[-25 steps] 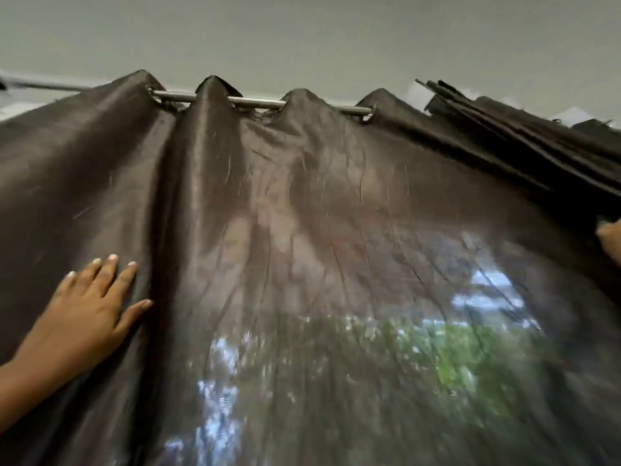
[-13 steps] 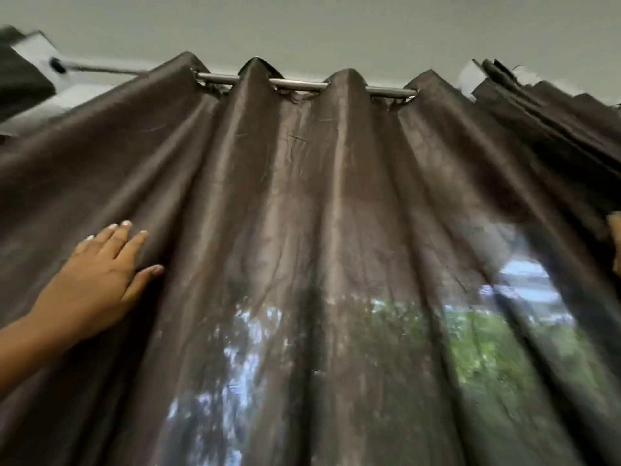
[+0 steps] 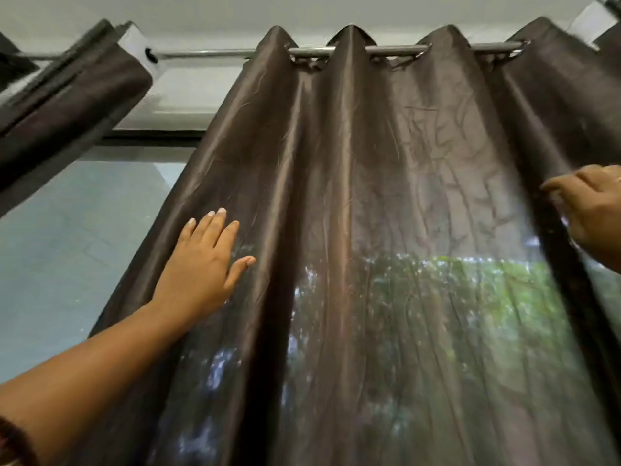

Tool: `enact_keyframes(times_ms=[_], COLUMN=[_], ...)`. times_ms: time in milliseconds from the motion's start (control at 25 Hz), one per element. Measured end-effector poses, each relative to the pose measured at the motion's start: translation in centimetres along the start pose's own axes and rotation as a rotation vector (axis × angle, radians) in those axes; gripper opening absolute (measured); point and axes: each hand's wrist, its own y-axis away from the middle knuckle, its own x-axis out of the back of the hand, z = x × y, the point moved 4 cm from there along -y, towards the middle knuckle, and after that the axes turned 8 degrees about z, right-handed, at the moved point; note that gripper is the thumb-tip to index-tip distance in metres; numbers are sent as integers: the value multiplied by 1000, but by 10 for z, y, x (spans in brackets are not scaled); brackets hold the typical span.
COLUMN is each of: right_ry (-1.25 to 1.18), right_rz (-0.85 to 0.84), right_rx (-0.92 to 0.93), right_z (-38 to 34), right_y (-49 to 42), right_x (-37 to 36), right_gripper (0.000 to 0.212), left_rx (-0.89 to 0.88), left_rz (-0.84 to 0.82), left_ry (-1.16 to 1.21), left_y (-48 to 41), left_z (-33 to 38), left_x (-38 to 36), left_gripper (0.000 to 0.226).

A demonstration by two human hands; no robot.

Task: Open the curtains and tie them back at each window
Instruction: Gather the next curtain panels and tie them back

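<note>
Pressure from our left hand (image 3: 201, 264), fingers straight and flat on the curtain (image 3: 369, 183), should be even, sweeping the folds rightward while our right hand (image 3: 591, 213) pinches a fold at the far side. We judge that short, level strokes let the top glide along the rod (image 3: 396, 48) without snagging. Compared with half a second ago, the curtain's left edge sits further right, baring the glass (image 3: 77, 237) behind.
</note>
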Motion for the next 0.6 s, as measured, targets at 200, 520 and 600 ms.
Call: enact_keyframes(times_ms=[200, 520, 600], right_ry=[-243, -316, -234], right_rz=[-132, -369, -497], right_rx=[-5, -203, -279], right_z=[-129, -220, -220], right_y=[-34, -87, -86], right_x=[37, 33, 28], right_gripper=[34, 52, 66], left_rx=[152, 389, 481], left_rz=[288, -29, -23], left_ry=[184, 503, 459], left_y=[15, 19, 17], left_z=[-42, -31, -31], left_x=[26, 27, 25], left_gripper=[60, 65, 59])
